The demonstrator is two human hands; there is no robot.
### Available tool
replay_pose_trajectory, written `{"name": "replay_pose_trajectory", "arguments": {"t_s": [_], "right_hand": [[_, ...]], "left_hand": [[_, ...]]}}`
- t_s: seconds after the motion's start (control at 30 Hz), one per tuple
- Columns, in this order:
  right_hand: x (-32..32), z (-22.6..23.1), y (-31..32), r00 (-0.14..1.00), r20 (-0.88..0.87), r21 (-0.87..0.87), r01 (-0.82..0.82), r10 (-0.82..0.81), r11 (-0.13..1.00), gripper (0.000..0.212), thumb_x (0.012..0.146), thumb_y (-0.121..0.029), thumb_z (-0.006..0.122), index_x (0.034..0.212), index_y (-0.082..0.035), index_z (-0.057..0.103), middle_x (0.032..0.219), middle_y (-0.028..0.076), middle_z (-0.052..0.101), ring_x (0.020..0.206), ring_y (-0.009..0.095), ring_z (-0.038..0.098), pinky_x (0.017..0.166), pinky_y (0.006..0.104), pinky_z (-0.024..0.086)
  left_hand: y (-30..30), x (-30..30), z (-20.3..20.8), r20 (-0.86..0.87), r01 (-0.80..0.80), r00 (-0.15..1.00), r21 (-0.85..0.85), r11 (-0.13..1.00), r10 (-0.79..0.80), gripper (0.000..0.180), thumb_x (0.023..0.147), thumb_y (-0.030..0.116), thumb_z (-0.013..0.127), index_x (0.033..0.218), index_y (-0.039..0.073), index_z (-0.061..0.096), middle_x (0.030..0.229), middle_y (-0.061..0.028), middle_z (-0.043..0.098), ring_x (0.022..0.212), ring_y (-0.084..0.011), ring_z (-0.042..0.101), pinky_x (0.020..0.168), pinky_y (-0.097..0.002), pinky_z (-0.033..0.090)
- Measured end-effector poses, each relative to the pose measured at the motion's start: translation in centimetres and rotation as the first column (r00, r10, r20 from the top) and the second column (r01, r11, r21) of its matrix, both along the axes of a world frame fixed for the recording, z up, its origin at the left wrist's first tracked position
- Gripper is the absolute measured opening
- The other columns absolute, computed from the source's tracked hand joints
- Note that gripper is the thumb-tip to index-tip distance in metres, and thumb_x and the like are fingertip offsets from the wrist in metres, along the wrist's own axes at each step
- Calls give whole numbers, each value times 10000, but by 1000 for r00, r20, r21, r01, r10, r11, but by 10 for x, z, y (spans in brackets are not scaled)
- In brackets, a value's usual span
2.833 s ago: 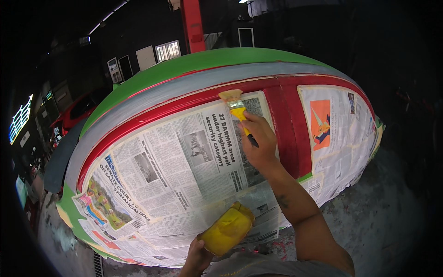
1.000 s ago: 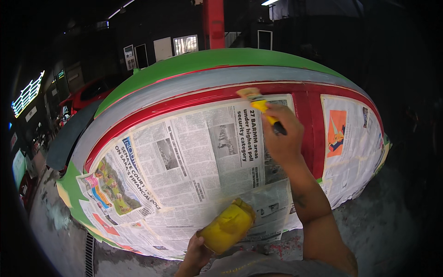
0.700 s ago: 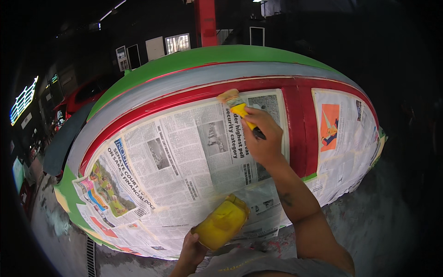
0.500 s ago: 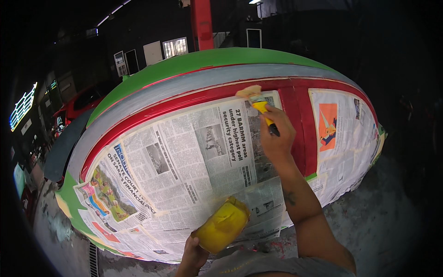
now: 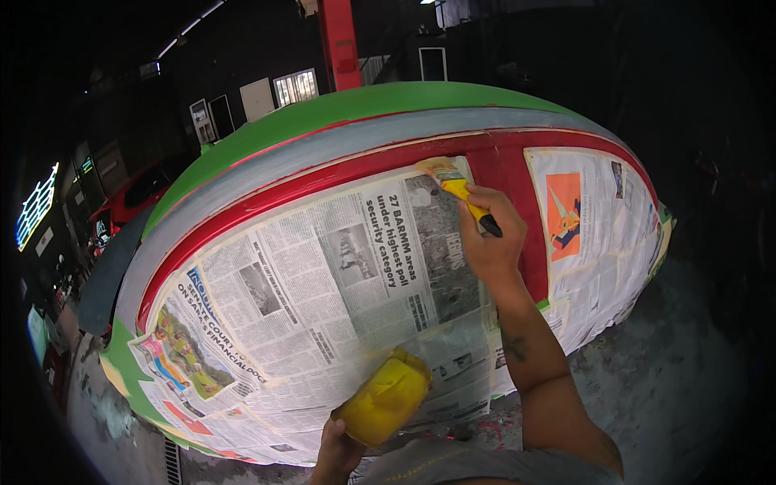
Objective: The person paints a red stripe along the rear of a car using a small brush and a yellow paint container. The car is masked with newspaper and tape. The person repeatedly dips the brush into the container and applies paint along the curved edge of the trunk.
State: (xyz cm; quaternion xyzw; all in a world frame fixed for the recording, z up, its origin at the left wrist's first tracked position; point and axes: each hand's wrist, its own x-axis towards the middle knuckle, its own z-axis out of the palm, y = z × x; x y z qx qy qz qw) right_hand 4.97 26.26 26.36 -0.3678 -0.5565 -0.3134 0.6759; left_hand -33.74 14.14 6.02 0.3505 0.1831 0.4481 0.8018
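Brush [image 5: 459,189] angles up and left out of the right hand [image 5: 495,236], fingers clamped firmly on its handle. Bristles [image 5: 435,167] reach beyond the grip to the border where red frame [image 5: 495,166] meets paper [image 5: 299,279]; whether they press the frame, the paper or both is too fine to call. Handling it well here, I'd judge, means a loose wrist, light even pressure and smooth passes along the frame's curve, leading with the bristle flat rather than the metal collar. Below and left of that grip, the left hand [image 5: 339,446] is clamped on the near end of a yellow tub [image 5: 388,400], tilted over the paper; keeping it close and steady looks sensible, though I can't tell what's inside. Now the brush itself: yellow handle, black tail end showing against the fingers, silvery collar ahead of them, and at the far tip pale hairs that splay and bend leftward, away from the hand. And the tub? Bright yellow, blocky, its surface smeary and uneven, with a darker rim on the side farthest from the left hand's hold.
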Motion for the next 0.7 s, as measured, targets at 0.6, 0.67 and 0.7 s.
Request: {"name": "replay_pose_trajectory", "arguments": {"t_s": [0.6, 0.67, 0.7], "right_hand": [[37, 6, -11, 992, -40, 1, 121, -121, 993, 176, 934, 41, 806, 1073, 14, 702, 1138, 224, 790, 1046, 387, 801, 896, 410, 644], [42, 10, -13, 982, -96, -46, 161, -165, 986, 176, 938, 43, 804, 1079, 15, 702, 1131, 218, 791, 1036, 378, 802, 884, 407, 642], [45, 12, -15, 982, -85, 12, 170, -168, 985, 178, 939, 42, 804, 1082, 12, 701, 1129, 215, 791, 1030, 378, 801, 877, 411, 641]], "left_hand": [[1, 13, -3, -27, -10, 1000, 0, 1000, 10, 953, 988, 511, 810, 1651, -61, 432, 1602, -187, 599, 1437, -325, 626, 1180, -473, 534], [2, 13, -2, -29, -3, 1000, 9, 1000, 3, 964, 985, 517, 811, 1653, -63, 427, 1605, -188, 596, 1439, -328, 623, 1179, -474, 532], [2, 14, -2, -32, -3, 999, 8, 1000, 3, 968, 985, 519, 811, 1653, -65, 425, 1604, -189, 596, 1440, -327, 621, 1180, -474, 530]]}}
